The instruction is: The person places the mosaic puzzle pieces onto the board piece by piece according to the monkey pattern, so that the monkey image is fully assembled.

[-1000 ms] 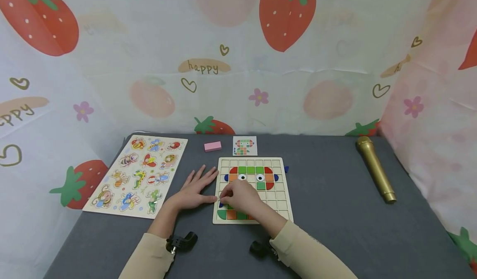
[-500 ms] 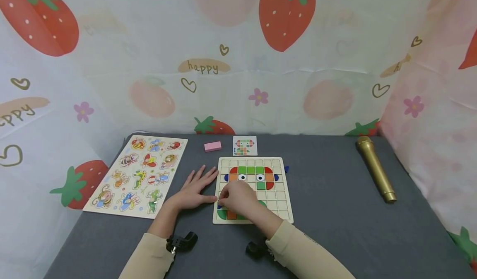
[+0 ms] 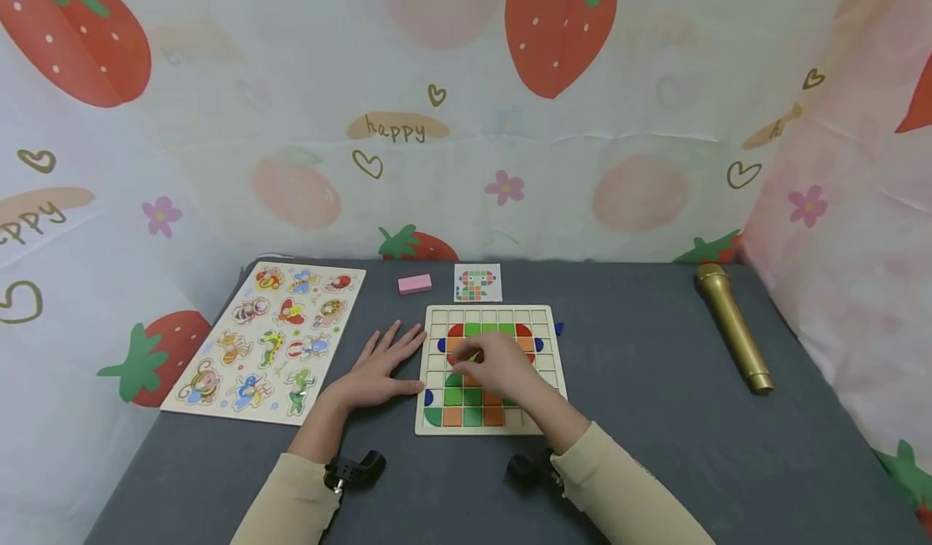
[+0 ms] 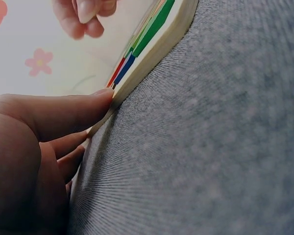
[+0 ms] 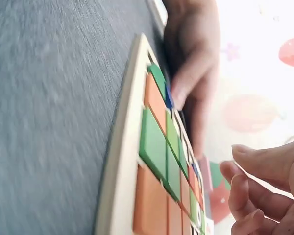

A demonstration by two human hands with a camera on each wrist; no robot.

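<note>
A wooden grid board [image 3: 548, 377] holds red, green, orange and blue tiles, with two eye tiles in the upper part. My left hand [image 3: 379, 377] lies spread on the table at the board's left edge. In the left wrist view, its thumb [image 4: 83, 115] touches the wooden rim. Above the middle of the board is my right hand [image 3: 498, 363], fingers loosely bent and nothing visible between thumb and index finger [image 5: 231, 169]. It covers some of the tiles. A rounded blue tile [image 3: 429, 397] sits in the left column, above a green quarter-round tile [image 3: 433, 416].
Behind the board lie a printed pattern card [image 3: 478, 283] and a pink block [image 3: 414, 285]. An insect picture board [image 3: 240, 343] is at left, a gold microphone [image 3: 734, 328] at far right. One small blue piece [image 3: 559, 329] lies by the board's right edge.
My right hand has lifted from the board's left column and moved up and right, uncovering the blue tile and the lower rows. My left hand has stayed in place.
</note>
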